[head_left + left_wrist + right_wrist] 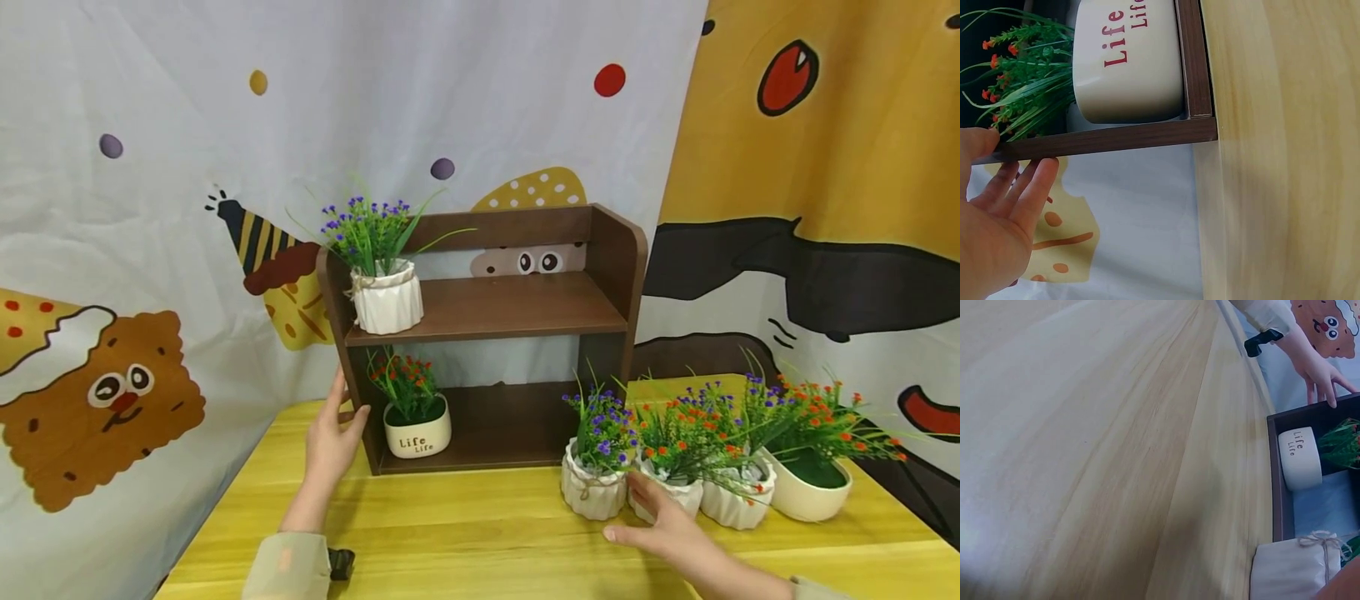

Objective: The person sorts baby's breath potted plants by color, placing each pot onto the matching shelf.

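My left hand [333, 442] holds the left side panel of the brown two-tier shelf [487, 321], thumb at the front edge and fingers on the outer face. On the upper board stands a white pleated pot with purple flowers [387, 297]. Below it sits a cream "Life" pot [1129, 69] with red flowers. My right hand [671, 529], its thumb and fingers apart, is beside a white pot of purple flowers [592, 483] at the shelf's front right corner. In the right wrist view this pot [1291, 572] has twine round it; whether my fingers touch it I cannot tell.
Right of that pot, a row holds a white pot with orange flowers [686, 497], another white pot [738, 504] and a cream oval pot [813, 497]. All stand on the yellow wooden table [450, 542]. A cartoon-printed curtain [450, 100] hangs behind.
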`<state>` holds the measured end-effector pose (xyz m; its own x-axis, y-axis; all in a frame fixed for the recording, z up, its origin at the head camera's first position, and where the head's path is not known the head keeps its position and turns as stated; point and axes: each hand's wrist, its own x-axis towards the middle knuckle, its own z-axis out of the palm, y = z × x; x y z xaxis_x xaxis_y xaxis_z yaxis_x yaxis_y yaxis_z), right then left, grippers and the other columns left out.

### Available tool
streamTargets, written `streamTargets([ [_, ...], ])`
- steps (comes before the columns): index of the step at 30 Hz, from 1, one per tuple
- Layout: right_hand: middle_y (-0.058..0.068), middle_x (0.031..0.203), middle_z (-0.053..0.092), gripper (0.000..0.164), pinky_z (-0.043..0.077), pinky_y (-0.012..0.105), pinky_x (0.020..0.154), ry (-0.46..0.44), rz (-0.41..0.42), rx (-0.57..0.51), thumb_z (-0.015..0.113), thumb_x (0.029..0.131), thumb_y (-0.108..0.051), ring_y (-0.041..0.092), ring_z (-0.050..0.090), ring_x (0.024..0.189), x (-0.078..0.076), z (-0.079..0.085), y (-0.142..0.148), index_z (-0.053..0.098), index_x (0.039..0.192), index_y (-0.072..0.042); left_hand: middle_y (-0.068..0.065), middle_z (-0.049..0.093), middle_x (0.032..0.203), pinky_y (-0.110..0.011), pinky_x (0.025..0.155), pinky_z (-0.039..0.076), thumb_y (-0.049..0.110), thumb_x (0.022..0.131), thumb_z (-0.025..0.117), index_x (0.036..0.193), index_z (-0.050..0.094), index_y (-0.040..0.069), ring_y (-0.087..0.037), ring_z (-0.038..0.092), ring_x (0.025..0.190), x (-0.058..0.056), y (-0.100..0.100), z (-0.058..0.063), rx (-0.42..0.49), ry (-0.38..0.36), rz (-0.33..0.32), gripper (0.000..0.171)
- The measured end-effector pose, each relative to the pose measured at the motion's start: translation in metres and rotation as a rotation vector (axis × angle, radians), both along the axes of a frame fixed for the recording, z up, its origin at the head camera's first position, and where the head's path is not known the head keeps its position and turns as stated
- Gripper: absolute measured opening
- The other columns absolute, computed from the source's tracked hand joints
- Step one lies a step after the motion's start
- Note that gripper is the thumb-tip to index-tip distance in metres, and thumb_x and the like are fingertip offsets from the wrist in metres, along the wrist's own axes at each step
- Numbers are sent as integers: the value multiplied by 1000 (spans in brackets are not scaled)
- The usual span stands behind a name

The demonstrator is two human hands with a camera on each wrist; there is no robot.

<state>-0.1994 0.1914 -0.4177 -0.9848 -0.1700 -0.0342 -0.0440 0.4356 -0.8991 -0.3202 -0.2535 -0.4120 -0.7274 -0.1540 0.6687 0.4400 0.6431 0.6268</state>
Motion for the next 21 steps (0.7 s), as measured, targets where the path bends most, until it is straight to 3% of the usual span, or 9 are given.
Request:
streamTargets([
  [7,42,147,11,104,37,55,103,16,-6,-44,78,82,-18,53,18,135,-1,-9,-6,5,145,20,-29,60,121,-52,69,57,3,88,70,154,31,23,-43,68,82,-1,0,-2,-5,6,-2,79],
  [21,42,146,18,102,25,57,108,87,-94,17,80,79,-20,54,21,135,-14,-17,-19,11,145,17,-28,61,120,-50,67,57,2,88,70,154,31,23,-42,68,81,-4,-1,-4,-2,15,1,80],
])
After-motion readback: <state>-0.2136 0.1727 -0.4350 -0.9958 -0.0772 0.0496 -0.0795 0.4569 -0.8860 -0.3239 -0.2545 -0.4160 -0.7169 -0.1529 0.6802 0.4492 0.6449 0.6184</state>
